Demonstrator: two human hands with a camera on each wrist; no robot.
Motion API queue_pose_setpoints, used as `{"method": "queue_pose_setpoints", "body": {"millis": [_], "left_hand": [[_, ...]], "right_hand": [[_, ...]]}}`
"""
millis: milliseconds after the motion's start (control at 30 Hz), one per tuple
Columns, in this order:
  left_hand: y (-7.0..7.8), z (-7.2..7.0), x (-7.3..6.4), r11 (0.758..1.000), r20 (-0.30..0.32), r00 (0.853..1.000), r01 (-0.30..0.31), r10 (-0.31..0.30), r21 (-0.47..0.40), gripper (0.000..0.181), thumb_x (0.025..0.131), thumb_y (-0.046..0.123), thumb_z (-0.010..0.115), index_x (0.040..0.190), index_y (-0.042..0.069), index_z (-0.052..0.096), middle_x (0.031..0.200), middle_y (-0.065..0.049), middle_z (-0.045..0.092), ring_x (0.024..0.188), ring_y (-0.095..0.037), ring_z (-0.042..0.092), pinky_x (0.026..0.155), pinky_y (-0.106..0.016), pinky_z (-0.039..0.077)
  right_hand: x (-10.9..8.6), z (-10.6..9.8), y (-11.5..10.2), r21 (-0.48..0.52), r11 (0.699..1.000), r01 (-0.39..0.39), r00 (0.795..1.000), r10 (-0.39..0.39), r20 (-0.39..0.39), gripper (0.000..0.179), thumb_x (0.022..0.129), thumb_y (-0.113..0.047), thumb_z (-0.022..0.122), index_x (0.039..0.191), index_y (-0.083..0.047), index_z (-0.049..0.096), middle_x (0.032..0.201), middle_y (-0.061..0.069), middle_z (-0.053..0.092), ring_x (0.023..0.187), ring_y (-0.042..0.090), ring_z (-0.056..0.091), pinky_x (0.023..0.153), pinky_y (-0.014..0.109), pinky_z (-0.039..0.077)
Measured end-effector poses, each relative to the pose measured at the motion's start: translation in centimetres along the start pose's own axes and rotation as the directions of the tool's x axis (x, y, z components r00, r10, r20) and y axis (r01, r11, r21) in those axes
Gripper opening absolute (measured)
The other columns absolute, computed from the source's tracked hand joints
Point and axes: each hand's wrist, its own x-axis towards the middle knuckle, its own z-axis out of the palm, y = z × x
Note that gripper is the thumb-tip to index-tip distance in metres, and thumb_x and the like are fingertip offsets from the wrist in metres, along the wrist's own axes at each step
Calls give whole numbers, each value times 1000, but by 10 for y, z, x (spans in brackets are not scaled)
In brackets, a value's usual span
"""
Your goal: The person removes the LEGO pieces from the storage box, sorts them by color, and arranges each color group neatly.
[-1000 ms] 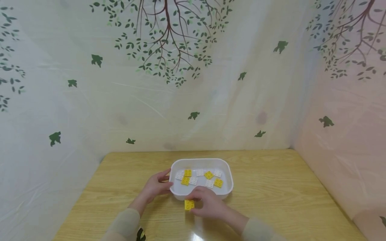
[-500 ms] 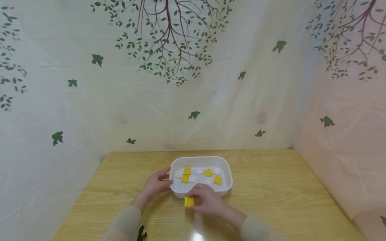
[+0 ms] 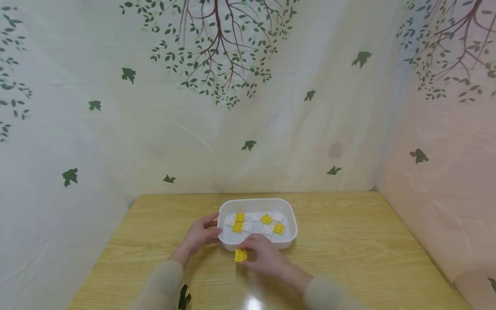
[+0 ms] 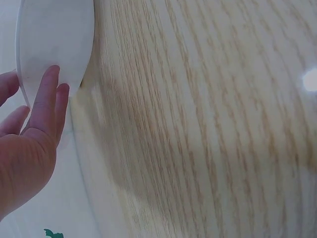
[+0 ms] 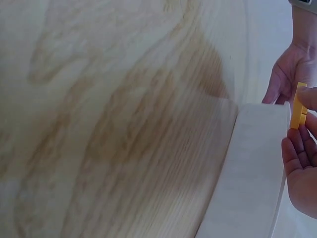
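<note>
R hand (image 3: 267, 256) pinches yellow brick (image 3: 241, 255) by near side of tub (image 3: 257, 204); L hand (image 3: 200, 235), fingers spread, touches tub's L end. Only head cam shows loose bricks (image 3: 278, 228) inside; R wrist cam: pinched brick edge-on.

A: "Where do you see glare (image 3: 253, 304)?"
B: "On the table (image 3: 348, 258), nearer you than the white tray (image 3: 267, 206); otherwise your light is soft, dimmish."
A: "Any shadow (image 4: 106, 134)?"
B: "Beside the tray, in your left wrist view; your right looks hazy."

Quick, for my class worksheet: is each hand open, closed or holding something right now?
Left hand: open, touching the white box.
Right hand: closed, holding a yellow block.
</note>
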Motion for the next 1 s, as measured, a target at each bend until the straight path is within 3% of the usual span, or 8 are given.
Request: {"method": "queue_pose_setpoints", "body": {"millis": [300, 733, 1000], "left_hand": [[-2, -1, 7, 1000, 9, 1000, -10, 10, -13, 62, 90, -6, 65, 147, 0, 43, 133, -34, 53, 107, -44, 63, 81, -48, 60], [-1, -2, 13, 1000, 8, 1000, 8, -8, 20, 60, 92, 0, 67, 148, 5, 45, 134, -29, 55, 105, -35, 66, 82, -44, 60], [-2, -3, 15, 1000, 3, 1000, -6, 6, 21, 61, 91, -2, 67, 148, 4, 45, 134, -30, 54, 106, -37, 65, 81, -44, 60]], "right_hand": [[4, 12, -6, 0, 1000, -4, 999, 4, 42, 34, 83, -22, 80, 116, -16, 73, 107, -11, 62, 102, 7, 55, 94, 27, 49], [3, 39, -5, -37, 999, -40, 998, 42, 51, 34, 80, -26, 81, 112, -21, 73, 102, -14, 57, 95, 5, 48, 86, 25, 47], [7, 47, -5, -88, 996, 10, 1000, -8, 25, 32, 77, -23, 82, 108, -17, 73, 102, -11, 61, 99, 7, 52, 89, 23, 48]]}}
